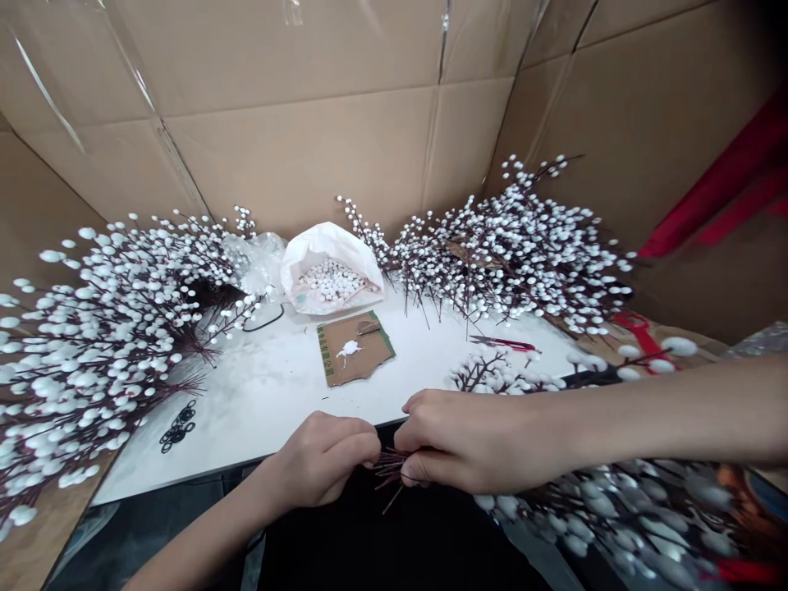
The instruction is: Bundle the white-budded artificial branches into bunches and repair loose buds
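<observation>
My right hand is wrapped round a bundle of white berry stems. The berry heads spread out to the right under my forearm, and the thin brown stem ends stick out to the left of my fingers. My left hand is closed in a pinch right beside those stem ends, at the front edge of the table. Whatever its fingers pinch is too small or hidden to make out. Black elastic bands lie in a small pile at the table's left front.
Berry stems are heaped at left and right. Between them stands a white bag of loose white berries. A cardboard piece with a white blob and red-handled snips lie on the white table. Cardboard walls enclose the back.
</observation>
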Demonstrator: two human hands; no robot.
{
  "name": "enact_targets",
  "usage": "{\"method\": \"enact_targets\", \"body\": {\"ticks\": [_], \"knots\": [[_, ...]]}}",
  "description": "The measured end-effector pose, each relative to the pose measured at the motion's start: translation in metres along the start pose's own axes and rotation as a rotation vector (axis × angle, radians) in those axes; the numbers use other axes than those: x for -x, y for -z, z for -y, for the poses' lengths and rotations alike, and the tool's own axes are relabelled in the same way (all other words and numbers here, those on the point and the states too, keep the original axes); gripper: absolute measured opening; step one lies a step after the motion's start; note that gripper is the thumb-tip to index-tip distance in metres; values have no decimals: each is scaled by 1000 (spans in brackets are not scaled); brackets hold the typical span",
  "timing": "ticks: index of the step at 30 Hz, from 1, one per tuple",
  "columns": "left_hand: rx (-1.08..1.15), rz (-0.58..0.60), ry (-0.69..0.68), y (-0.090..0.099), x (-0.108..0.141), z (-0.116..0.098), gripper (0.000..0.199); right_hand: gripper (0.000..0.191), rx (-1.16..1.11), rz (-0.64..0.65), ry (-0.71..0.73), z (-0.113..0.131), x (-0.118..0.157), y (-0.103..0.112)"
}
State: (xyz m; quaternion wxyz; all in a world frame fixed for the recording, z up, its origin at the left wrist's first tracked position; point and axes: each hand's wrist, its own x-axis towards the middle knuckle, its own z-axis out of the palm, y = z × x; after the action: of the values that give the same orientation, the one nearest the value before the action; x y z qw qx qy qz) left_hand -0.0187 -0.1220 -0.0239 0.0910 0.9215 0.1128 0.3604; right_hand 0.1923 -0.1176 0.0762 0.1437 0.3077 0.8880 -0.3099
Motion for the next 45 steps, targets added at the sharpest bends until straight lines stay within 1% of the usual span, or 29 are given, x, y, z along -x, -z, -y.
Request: {"method": "enact_targets", "body": {"ticks": [1, 3, 6, 9, 11, 13, 16, 18, 20, 24, 27, 29, 31, 32, 34, 36, 38, 41, 43, 45], "knots": [[-1, 44, 8, 1, 0, -1, 21, 25, 14, 6, -5, 0, 0, -1], [-3, 175, 48, 3, 0, -5, 20, 25, 12, 31, -7, 0, -1, -3], [49, 374, 163, 8, -3, -12, 18, 24, -64, 82, -5, -1, -4, -7], [155, 470, 301, 14, -8, -21, 14, 23, -81, 133, -5, -1, -9, -10], [178, 518, 368, 18, -13, -26, 13, 23, -77, 172, -7, 0, -11, -12], [152, 569, 363, 21, -16, -29, 14, 22, -79, 203, 0, 3, -13, -13], [33, 637, 245, 18, -17, -29, 22, 21, -99, 214, 3, 3, -15, -18], [-40, 645, 160, 13, -15, -28, 25, 21, -139, 233, -1, 0, -18, -23], [-48, 601, 112, 6, -11, -28, 27, 18, -202, 276, -14, -6, -20, -28], [38, 459, 114, -1, -5, -29, 39, 12, -325, 327, -15, -15, -21, -31], [156, 408, 184, 4, -6, -32, 37, 17, -371, 381, -18, -12, -19, -27], [227, 463, 234, 11, -10, -34, 36, 21, -363, 411, -16, -6, -17, -25], [293, 565, 252, 18, -17, -36, 38, 26, -333, 433, -14, -1, -16, -24], [314, 597, 263, 20, -20, -36, 37, 28, -316, 448, -13, 1, -17, -25], [337, 616, 305, 21, -25, -37, 24, 32, -287, 449, 13, 2, -19, -27], [346, 612, 351, 15, -26, -37, 14, 34, -258, 435, 69, 0, -22, -29], [349, 599, 381, 7, -24, -35, 16, 35, -238, 413, 100, -3, -24, -31], [356, 501, 386, -4, -19, -34, 17, 29, -256, 412, 54, -5, -23, -30], [385, 441, 400, -7, -17, -34, 17, 27, -263, 415, 30, -5, -21, -29], [431, 478, 434, -6, -16, -35, 22, 29, -246, 415, 43, -4, -18, -28]]}}
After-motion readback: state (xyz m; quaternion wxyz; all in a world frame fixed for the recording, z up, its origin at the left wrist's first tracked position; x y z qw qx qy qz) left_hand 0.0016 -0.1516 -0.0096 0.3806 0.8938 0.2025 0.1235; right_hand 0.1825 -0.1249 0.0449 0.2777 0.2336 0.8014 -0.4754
